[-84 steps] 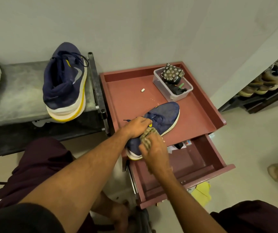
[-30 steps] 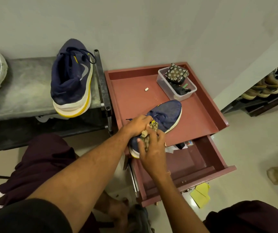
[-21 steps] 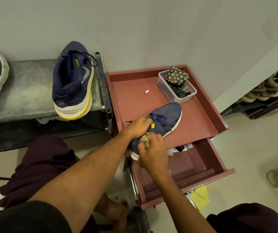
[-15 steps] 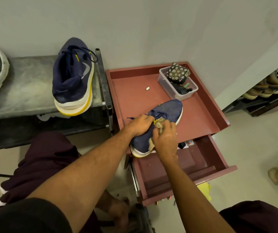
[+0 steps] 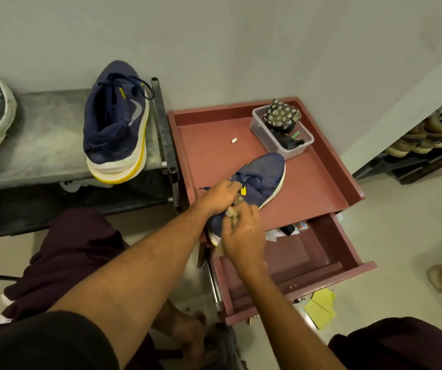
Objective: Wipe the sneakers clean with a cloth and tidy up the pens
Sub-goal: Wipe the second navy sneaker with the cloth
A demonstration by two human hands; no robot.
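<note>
Fingers [image 5: 242,213] of the right hand [image 5: 244,233] are curled around a bunched tan cloth [image 5: 232,214], pressing it to the navy sneaker [image 5: 262,174]. The left hand [image 5: 221,194] grips that shoe near its collar. A clear tub [image 5: 260,130] at the back of the red tabletop [image 5: 313,188] holds a flower-patterned pouch [image 5: 281,114], dark items and something green. The open drawer [image 5: 332,244] below holds papers and small things. The navy sneaker lies on the red tabletop with its heel past the front edge; it has a white sole and a yellow tab. A second sneaker [image 5: 115,124] lies on the grey tabletop [image 5: 41,145].

Silver swoosh [image 5: 136,111] on the upright navy sneaker [image 5: 109,129]; no legible words
</note>
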